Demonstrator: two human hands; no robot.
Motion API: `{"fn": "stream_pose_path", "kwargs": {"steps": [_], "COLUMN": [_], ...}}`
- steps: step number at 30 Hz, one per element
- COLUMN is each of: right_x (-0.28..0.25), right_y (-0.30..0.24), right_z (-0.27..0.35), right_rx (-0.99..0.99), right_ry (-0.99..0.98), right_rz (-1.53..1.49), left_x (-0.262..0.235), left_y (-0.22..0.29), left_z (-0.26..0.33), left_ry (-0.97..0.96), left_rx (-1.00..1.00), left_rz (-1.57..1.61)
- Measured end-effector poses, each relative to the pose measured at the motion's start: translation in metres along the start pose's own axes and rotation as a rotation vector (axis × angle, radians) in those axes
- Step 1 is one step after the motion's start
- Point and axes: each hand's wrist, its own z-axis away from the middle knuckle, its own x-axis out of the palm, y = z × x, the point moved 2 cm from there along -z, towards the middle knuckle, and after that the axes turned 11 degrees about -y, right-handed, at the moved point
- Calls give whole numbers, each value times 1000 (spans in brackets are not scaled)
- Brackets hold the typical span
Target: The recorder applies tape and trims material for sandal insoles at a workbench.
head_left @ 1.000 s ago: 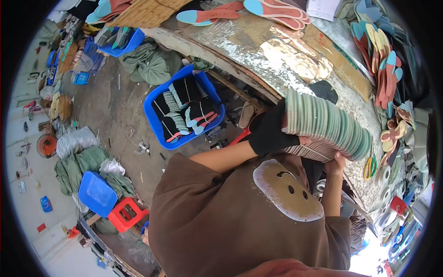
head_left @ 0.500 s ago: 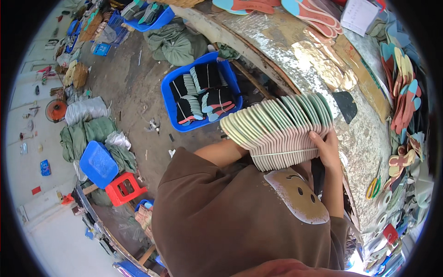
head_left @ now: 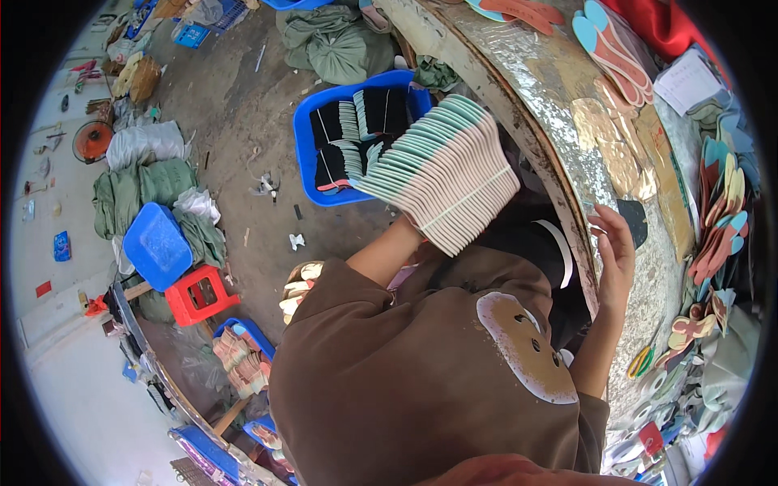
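Observation:
A thick bundle of insoles [head_left: 462, 174], mint green at one end and pale pink along the rest, is tied with a thin white band and fanned out at the green end. My left forearm [head_left: 385, 253] reaches underneath it, and my left hand carries the bundle, its fingers hidden below. The bundle is tilted in front of my body, over the near side of a blue bin [head_left: 306, 166] holding several black-topped insole bundles. My right hand [head_left: 617, 253] is off the bundle, fingers apart and holding nothing, at the edge of the worn worktable [head_left: 567, 154].
Loose insoles [head_left: 620, 61], a paper sheet [head_left: 687, 83] and green-handled scissors [head_left: 640, 362] lie on the worktable. On the floor to the left are an upturned red stool [head_left: 200, 296], a blue tub [head_left: 158, 247] and green sacks [head_left: 150, 186]. Another green sack [head_left: 336, 49] sits behind the bin.
My right hand has let go of the bundle and moved right to the table's edge. The bundle has swung left and upward on my left hand, nearer the blue bin.

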Motion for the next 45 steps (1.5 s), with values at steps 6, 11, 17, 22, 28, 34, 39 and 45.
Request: {"fn": "stream_pose_path", "kwargs": {"steps": [6,11,17,22,28,34,39,45], "right_x": [-25,-31,-25,-22,-25,-23,-17,-14], "right_y": [10,13,14,16,20,19,14,5], "right_z": [7,4,-7,-8,-6,-12,-21,-27], "right_rx": [80,129,135,173,210,217,221,186], "right_ry": [167,247,161,83,85,99,113,124], "right_rz": [154,170,240,301,316,343,378,409], "left_x": [-25,-33,-40,-51,-77,-105,-130,-196], "left_y": [7,3,-8,-4,15,36,58,111], "left_z": [13,16,13,11,18,30,32,13], "left_ry": [72,96,113,133,191,254,303,371], "left_rx": [22,8,1,-14,-13,12,41,103], "left_rz": [47,78,117,114,97,97,91,23]}}
